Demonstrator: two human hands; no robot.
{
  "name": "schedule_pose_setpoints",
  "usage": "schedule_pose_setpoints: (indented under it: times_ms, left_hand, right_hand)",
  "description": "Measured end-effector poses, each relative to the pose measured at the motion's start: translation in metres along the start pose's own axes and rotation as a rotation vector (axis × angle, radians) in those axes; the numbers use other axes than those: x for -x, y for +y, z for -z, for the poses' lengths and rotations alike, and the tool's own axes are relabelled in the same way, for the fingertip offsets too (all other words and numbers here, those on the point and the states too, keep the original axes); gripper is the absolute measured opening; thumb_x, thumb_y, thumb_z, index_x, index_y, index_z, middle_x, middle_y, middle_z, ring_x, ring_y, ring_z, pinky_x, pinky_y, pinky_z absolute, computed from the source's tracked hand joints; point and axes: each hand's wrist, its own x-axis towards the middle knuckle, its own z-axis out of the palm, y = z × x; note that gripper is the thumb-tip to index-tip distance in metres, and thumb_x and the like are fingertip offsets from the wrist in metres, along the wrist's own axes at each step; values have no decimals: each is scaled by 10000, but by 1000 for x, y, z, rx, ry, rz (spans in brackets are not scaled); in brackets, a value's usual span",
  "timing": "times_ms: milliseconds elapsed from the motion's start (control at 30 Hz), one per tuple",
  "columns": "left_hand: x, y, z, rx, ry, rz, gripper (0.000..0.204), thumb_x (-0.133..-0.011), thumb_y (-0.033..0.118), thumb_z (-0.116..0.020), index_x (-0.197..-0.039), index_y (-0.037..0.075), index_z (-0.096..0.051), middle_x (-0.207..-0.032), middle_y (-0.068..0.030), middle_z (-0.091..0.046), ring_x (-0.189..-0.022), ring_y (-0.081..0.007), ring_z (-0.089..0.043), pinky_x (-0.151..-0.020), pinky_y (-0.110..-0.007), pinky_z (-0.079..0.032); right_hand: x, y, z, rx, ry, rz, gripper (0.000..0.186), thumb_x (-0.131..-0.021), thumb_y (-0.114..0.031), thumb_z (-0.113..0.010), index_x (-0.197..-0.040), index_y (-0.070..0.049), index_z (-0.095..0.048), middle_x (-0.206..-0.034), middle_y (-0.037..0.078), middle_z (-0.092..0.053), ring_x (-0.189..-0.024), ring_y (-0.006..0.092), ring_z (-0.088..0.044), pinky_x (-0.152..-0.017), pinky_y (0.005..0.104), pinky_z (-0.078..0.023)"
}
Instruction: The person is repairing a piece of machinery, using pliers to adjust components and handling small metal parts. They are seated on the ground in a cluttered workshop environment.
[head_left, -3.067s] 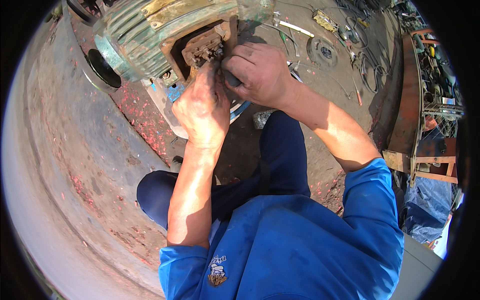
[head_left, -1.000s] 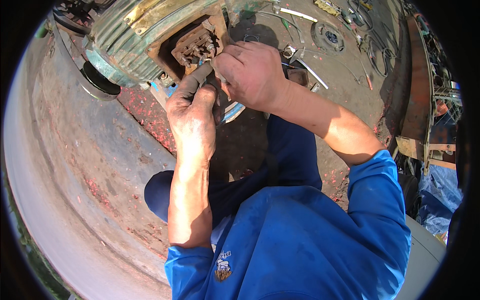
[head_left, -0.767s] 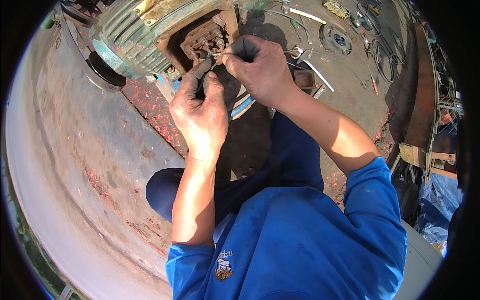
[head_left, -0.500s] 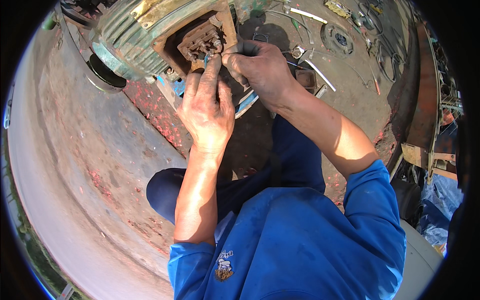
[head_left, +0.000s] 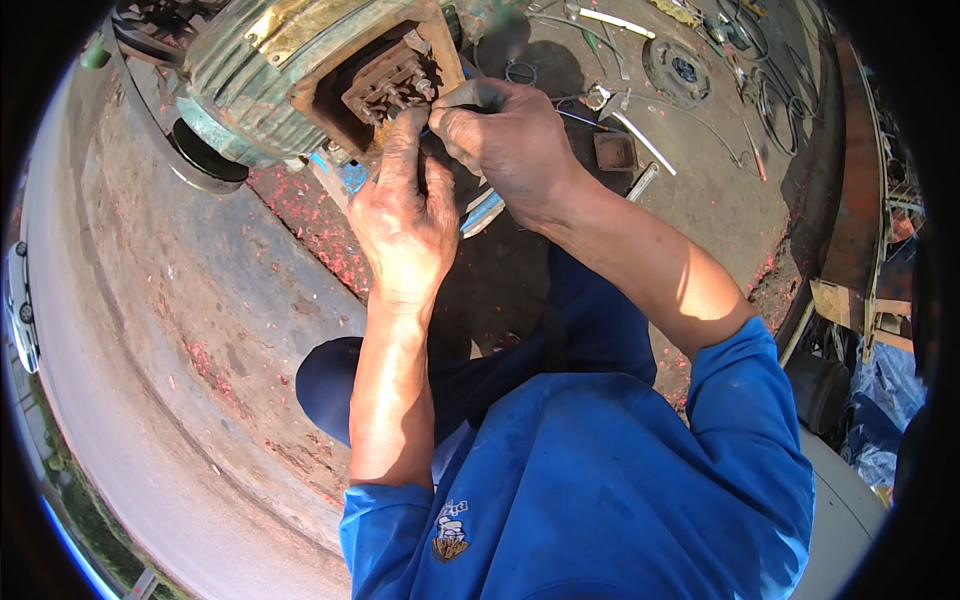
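Observation:
A green, ribbed electric motor [head_left: 235, 85] lies at the top left, its square, rusty terminal box [head_left: 310, 95] open toward me. Inside sits a brown terminal block [head_left: 385, 85] with metal studs. My left hand [head_left: 405, 225] reaches up to the lower studs, fingers bunched together at the block's edge. Thumb and forefinger of my right hand [head_left: 515, 145] pinch together at the box's right lower corner, close beside the left fingertips. Whatever either hand grips is hidden by the fingers. Both hands are smudged with dark grime.
On the ground to the right are a round metal plate [head_left: 677, 72], a small rusty square cover [head_left: 615, 152], a spanner [head_left: 642, 183], a white strip [head_left: 643, 142] and coiled cables [head_left: 785, 115]. A black pulley rim [head_left: 205, 165] juts out left of the motor.
Both hands have shifted slightly left, staying at the terminal box. The scene has tilted a little with my head. A bit of blue between the fingers before is now hidden.

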Motion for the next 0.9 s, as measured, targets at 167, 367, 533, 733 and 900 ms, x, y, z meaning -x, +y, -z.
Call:
schedule_pose_setpoints:
  times_ms: [167, 367, 533, 733, 900]
  left_hand:
    - [-3, 0, -1, 54, -11, -10, 400, -950, 33, -678, -1349, 32, -645, -833, -210, -747, -732, -380, -759, -660, -429, -595]
    - [0, -3, -4, 15, 1, -20, 412, -939, 19, -719, -1345, 32, -647, -820, -219, -742, -719, -370, -761, -646, -409, -594]
    - [-1, -4, -7, -19, 73, -67, 372, -931, 40, -763, -1293, 41, -681, -850, -211, -754, -729, -355, -769, -660, -395, -602]
    - [-4, -4, -17, -73, 195, -106, 280, -929, 46, -788, -1203, 55, -729, -938, -181, -786, -803, -320, -789, -708, -371, -610]
    - [-3, -3, -22, -78, 200, 2, 223, -933, 31, -791, -1151, 25, -743, -991, -176, -797, -845, -291, -798, -761, -352, -614]
  right_hand:
    - [0, 3, -3, -1, 13, 32, 160, -882, -121, -698, -884, 39, -708, -769, 34, -676, -719, 88, -576, -625, 316, -482]
    - [6, -1, -2, 126, 4, 111, 210, -902, -135, -681, -965, 62, -719, -773, 93, -719, -695, 123, -620, -624, 350, -510]
    - [8, -6, 7, 353, -41, 229, 278, -920, -163, -675, -1066, 67, -731, -780, 189, -742, -682, 184, -681, -656, 380, -547]
    - [6, 0, 25, 538, -152, 277, 266, -944, -125, -665, -1163, 10, -734, -884, 188, -739, -763, 206, -708, -728, 363, -564]
    - [0, 18, 26, 574, -63, 571, 256, -909, -137, -648, -1140, -49, -715, -874, 186, -734, -836, 378, -725, -747, 473, -588]
